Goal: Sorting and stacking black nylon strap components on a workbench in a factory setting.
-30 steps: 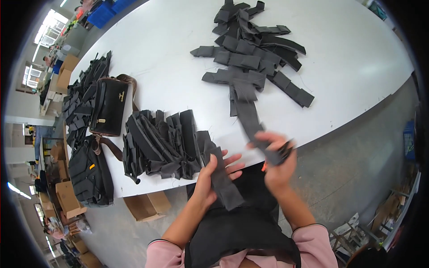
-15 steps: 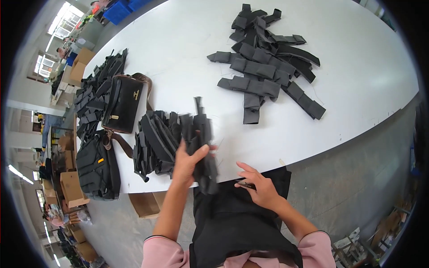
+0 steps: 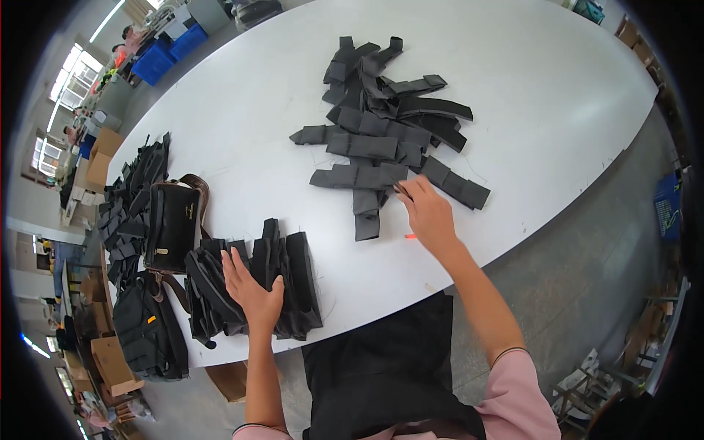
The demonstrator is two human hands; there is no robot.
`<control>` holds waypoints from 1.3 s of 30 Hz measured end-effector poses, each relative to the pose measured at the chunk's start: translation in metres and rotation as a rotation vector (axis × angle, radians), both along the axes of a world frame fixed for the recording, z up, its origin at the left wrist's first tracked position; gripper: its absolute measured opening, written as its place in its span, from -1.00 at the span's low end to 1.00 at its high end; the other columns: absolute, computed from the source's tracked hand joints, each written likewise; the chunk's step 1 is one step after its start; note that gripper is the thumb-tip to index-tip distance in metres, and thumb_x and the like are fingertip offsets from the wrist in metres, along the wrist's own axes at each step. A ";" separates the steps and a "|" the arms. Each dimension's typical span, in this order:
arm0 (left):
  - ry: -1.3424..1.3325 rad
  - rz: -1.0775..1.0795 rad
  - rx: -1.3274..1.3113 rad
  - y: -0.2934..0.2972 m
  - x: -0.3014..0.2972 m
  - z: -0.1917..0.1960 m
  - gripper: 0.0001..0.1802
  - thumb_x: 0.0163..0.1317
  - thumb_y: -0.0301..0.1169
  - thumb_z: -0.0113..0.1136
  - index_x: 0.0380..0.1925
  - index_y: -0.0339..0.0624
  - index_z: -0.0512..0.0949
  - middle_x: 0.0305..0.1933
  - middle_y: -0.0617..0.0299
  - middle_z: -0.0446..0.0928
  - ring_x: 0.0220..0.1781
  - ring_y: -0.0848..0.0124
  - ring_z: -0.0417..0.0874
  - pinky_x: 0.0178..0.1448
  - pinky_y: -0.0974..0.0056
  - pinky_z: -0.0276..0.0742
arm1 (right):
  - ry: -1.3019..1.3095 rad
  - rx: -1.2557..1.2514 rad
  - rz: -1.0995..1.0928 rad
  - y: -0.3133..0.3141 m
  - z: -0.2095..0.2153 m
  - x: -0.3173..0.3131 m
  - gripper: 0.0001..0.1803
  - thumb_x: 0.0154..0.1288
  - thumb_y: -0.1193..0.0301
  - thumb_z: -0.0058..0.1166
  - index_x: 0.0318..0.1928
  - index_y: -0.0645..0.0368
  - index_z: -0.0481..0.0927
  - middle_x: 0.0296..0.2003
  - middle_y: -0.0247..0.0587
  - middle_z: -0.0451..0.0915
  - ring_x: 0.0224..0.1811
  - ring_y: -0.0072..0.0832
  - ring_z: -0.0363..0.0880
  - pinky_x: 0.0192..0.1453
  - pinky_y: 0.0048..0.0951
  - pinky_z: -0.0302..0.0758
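My left hand (image 3: 253, 293) rests with fingers spread on a row of folded black fabric strips (image 3: 299, 279) near the table's front edge. Reaching over the white table, my right hand (image 3: 433, 216) is closed on a small dark metal tool that looks like thread snips (image 3: 400, 190). Its tip lies by the near edge of a loose, criss-crossed pile of black fabric strips (image 3: 374, 147); whether it touches them I cannot tell. Most of the tool is hidden by my fingers. A small orange-red strip (image 3: 411, 236) shows beside my right wrist.
Left of my left hand stand a dark brown shoulder bag (image 3: 172, 224) and a black backpack (image 3: 150, 330). Another heap of black strips (image 3: 136, 194) lies behind them. The white table (image 3: 550, 125) curves off to the right; loose threads lie on it.
My left hand has put its bundle of strips down at the right end of the row and opened. My right hand has moved from the table edge forward to the loose pile. The view has shifted.
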State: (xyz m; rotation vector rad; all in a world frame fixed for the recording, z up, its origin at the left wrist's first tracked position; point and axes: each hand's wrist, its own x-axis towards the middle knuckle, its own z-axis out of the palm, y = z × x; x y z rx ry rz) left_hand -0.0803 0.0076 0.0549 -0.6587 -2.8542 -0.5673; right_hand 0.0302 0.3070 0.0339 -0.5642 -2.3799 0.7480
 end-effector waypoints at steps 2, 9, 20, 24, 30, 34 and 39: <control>0.063 -0.134 0.142 0.018 0.005 0.007 -0.07 -0.13 -0.42 0.27 0.30 -0.26 0.07 0.39 -0.16 -0.05 0.41 -0.07 -0.03 0.41 0.00 -0.12 | -0.127 -0.024 0.018 0.017 0.004 -0.020 -0.74 0.14 0.42 0.14 -0.13 0.13 0.51 -0.28 -0.17 0.45 -0.33 -0.25 0.57 -0.29 -0.32 0.46; -0.372 -0.484 0.367 0.094 0.044 -0.004 -0.41 -0.02 -0.47 0.23 0.12 -0.13 0.39 0.33 -0.10 0.10 0.35 -0.04 0.11 0.37 0.03 0.05 | -0.329 -0.234 0.134 0.031 0.005 0.007 -0.48 -0.02 0.43 0.23 0.03 0.10 0.45 -0.23 -0.23 0.42 -0.27 -0.22 0.53 -0.16 -0.33 0.48; -0.195 -0.598 0.119 0.205 0.029 -0.057 -0.36 0.13 -0.23 0.16 0.22 -0.18 0.27 0.41 -0.08 -0.04 0.40 0.00 0.03 0.36 -0.08 -0.01 | 0.418 -1.546 -0.082 0.029 0.034 0.139 -0.51 0.02 0.52 0.18 0.01 0.36 0.39 -0.57 -0.49 0.33 -0.73 -0.82 0.11 -0.70 -0.71 -0.02; -0.522 -0.670 0.620 0.230 -0.005 -0.061 -0.32 0.18 -0.29 0.13 0.29 -0.18 0.15 0.28 -0.05 0.21 0.20 0.13 0.36 0.26 0.22 0.23 | 0.201 -1.096 -0.126 0.005 0.035 0.116 -0.41 -0.09 0.46 0.26 0.04 0.25 0.42 -0.42 -0.36 0.45 -0.50 -0.67 0.36 -0.41 -0.63 0.33; -1.468 -0.156 0.992 0.217 -0.036 -0.048 -0.42 0.30 -0.26 0.00 0.30 -0.05 0.15 0.27 0.06 0.27 0.09 0.20 0.47 0.12 0.11 0.43 | -0.223 -0.792 0.207 -0.020 0.003 0.122 -0.53 -0.04 0.44 0.26 -0.03 0.13 0.52 -0.22 -0.26 0.54 -0.41 -0.49 0.44 -0.26 -0.51 0.44; -1.418 -0.103 0.943 0.196 -0.047 -0.035 -0.47 0.28 -0.30 0.01 0.25 -0.08 0.24 0.23 0.09 0.30 0.09 0.26 0.47 0.08 0.21 0.43 | -0.038 -0.416 -0.087 0.021 0.002 0.111 -0.67 0.06 0.62 0.11 -0.10 0.21 0.54 -0.18 -0.22 0.56 -0.29 -0.49 0.52 -0.27 -0.55 0.43; -0.381 -0.567 0.336 0.202 -0.021 -0.023 -0.41 0.11 -0.26 0.22 0.17 -0.10 0.35 0.29 0.08 0.24 0.21 0.12 0.36 0.20 0.08 0.30 | -0.154 -0.033 -0.241 0.101 -0.022 0.082 -0.65 0.03 0.50 0.19 -0.09 0.17 0.51 -0.03 -0.15 0.48 -0.18 -0.20 0.57 -0.17 -0.29 0.51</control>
